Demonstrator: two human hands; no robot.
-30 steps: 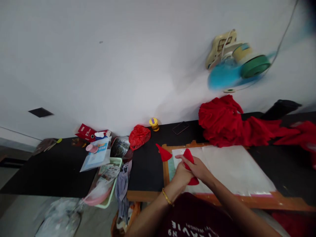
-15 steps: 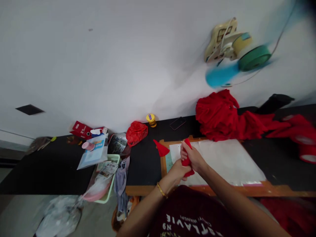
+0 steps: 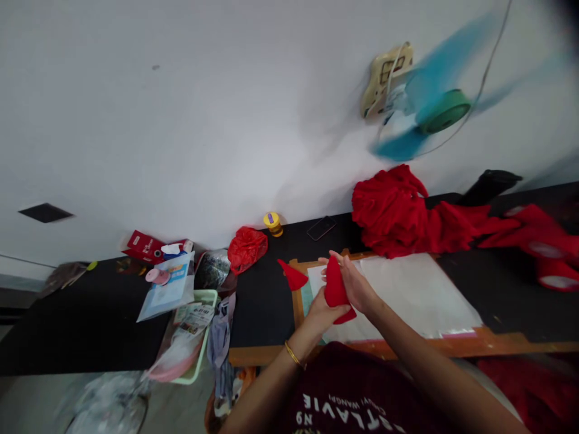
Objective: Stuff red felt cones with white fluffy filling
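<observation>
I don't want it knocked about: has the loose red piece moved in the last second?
No: the loose red piece stays just beside the far left corner of the white sheet; the whole view shifted.

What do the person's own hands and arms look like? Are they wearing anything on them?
Both are ordinary human hands, the left hand and the right hand, with no gloves. No sleeves show on the forearms. A thin, rounded, gold-coloured bangle circles the left wrist. Between the arms you can see a dark maroon shirt with white printed letters.
</observation>
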